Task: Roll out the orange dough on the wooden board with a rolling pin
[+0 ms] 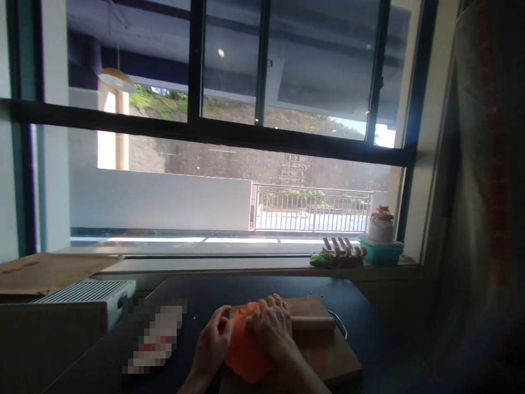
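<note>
An orange, flattened sheet that looks like dough (249,358) lies over the left part of a wooden board (332,355). Across the sheet and board rests a pale rolling pin (314,323). My right hand (275,327) lies over the pin's left part, its fingers bent across it and partly covering the sheet. Beside the sheet's left edge is my left hand (213,335), loosely curled with a gap between thumb and fingers. Its thumb is at the sheet's edge; whether it presses on it is unclear.
The board stands on a dark table (188,295). A phone-like blurred item (158,339) lies at left, near a white appliance (118,298) with brown paper (57,268) on top. On the windowsill are a slatted rack (344,250) and a teal box (383,253).
</note>
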{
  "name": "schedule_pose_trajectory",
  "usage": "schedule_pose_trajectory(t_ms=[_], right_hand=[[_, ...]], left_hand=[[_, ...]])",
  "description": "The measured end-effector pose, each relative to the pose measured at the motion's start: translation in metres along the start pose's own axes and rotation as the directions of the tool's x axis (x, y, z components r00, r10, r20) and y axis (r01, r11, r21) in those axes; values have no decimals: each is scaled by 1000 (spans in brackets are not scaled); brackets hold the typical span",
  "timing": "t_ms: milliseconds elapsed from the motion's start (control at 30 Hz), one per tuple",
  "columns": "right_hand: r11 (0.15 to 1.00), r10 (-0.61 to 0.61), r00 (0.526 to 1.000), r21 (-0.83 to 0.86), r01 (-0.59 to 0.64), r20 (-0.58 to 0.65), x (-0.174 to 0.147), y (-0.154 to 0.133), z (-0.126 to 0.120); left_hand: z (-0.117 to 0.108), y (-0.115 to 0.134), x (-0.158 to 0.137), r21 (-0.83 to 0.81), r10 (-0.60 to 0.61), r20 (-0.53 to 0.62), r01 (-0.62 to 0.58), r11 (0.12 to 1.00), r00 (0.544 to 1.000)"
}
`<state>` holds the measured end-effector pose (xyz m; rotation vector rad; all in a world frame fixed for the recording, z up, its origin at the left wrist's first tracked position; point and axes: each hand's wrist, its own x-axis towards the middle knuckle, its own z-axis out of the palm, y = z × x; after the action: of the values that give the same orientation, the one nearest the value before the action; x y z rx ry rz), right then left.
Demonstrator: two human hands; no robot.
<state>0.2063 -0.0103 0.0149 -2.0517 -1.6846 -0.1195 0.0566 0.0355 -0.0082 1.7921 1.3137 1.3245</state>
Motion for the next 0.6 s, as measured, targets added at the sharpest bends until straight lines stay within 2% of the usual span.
schedule_pose_trajectory(t_ms=[167,267,500,600], right_hand=[[995,98,994,2,-98,58,42,2,3],[992,125,989,-7,-125,77,49,1,4],[1000,24,1000,-8,-24,4,2,-1,2],[1000,16,1000,-6,-16,8,-7,-1,2]], left_hand=[[2,-6,1,2,31,-11,-31,1000,999],[3,-8,1,-4,32,-7,-32,999,999],[2,-8,1,-1,21,7,-21,1000,1000],[2,-9,1,-1,24,13,-24,1000,1000]])
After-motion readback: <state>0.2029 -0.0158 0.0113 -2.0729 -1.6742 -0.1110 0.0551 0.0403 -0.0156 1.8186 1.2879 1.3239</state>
